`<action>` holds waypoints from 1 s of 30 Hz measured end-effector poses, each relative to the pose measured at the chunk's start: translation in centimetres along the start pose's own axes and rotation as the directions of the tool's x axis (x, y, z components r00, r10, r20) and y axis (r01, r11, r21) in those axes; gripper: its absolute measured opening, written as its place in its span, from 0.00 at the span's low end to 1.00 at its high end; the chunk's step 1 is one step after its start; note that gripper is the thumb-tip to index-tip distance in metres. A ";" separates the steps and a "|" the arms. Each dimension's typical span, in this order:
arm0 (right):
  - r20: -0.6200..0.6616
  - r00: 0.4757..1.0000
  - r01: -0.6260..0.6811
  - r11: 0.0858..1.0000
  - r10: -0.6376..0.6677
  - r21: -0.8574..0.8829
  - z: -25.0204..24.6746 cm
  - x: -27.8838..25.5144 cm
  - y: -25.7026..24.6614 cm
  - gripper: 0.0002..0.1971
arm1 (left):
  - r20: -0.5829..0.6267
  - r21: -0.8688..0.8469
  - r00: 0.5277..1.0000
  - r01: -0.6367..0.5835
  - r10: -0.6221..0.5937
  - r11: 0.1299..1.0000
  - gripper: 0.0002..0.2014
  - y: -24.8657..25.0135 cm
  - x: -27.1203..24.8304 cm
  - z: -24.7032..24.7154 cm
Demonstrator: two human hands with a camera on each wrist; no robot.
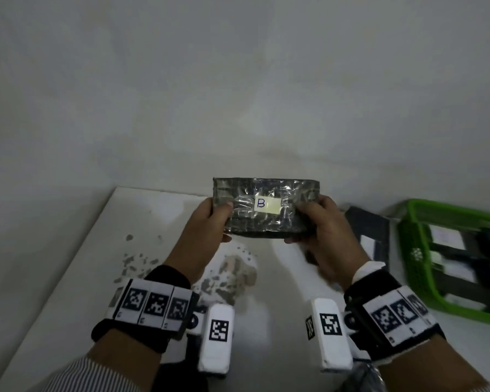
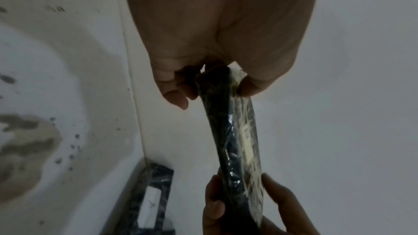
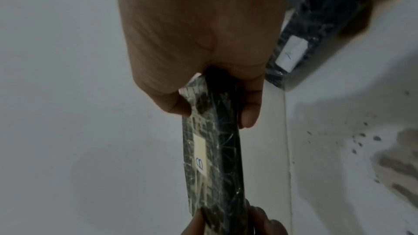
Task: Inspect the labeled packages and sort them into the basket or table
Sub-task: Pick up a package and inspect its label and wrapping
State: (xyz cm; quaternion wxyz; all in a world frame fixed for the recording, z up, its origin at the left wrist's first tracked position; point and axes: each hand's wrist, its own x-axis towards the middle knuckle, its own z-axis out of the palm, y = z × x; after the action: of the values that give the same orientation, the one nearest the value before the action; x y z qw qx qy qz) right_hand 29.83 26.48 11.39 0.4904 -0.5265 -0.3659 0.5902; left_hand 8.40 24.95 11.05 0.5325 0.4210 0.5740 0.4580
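2 hands on 1 package (image 1: 266, 210) — left hand (image 1: 210, 222) pinching the left end, right hand (image 1: 320, 227) pinching the right end, thumbs on the labelled face, fingers curled behind. Held up off the white table (image 1: 77, 264), face toward the head camera, pale label (image 1: 268, 205) reading "B" near the middle. Glossy wrap, so glare likely: tilt slightly until the letter reads cleanly, thumbs kept off the label. Grip by the ends only, firm enough against slip on the slick film, not so hard as to crease it. Green basket (image 1: 413, 267) at the right, several packages already inside; 1 more dark package (image 1: 371, 230) flat on the table between basket and hands, its label unreadable. Which place suits "B" — cannot tell. Once decided, probably release 1 hand and carry with the other, lowering flat rather than dropping.
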 end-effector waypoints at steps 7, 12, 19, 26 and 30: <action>-0.105 0.984 0.134 0.986 -0.144 -0.097 -8.7 -7.3 -4.6 0.20 | 0.159 -0.178 0.984 -0.048 0.077 0.983 0.15 2.7 -6.1 10.1; -0.108 0.974 0.182 0.971 -0.199 -0.153 -16.1 -10.2 -6.4 0.22 | 0.141 -0.224 0.985 -0.071 0.104 0.972 0.15 2.7 -9.4 17.8; -0.095 0.974 0.175 0.952 -0.204 -0.251 -23.4 -12.7 -7.7 0.25 | 0.209 -0.179 0.970 -0.090 0.127 0.980 0.19 3.4 -12.3 24.5; -0.055 0.979 0.163 0.921 -0.194 -0.353 -26.1 -13.0 -7.3 0.34 | 0.118 -0.127 0.979 -0.153 0.168 0.980 0.22 1.7 -13.4 26.6; -0.023 0.960 0.249 0.883 -0.281 -0.398 -26.8 -12.8 -8.2 0.33 | 0.130 -0.108 0.964 -0.220 0.233 0.970 0.23 1.4 -14.2 27.2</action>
State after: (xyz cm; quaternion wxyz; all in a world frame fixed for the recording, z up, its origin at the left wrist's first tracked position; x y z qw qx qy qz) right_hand 57.27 13.94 17.80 0.4656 -0.5818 -0.5250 0.4112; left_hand 36.65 13.54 15.23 0.5348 0.4902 0.4611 0.5109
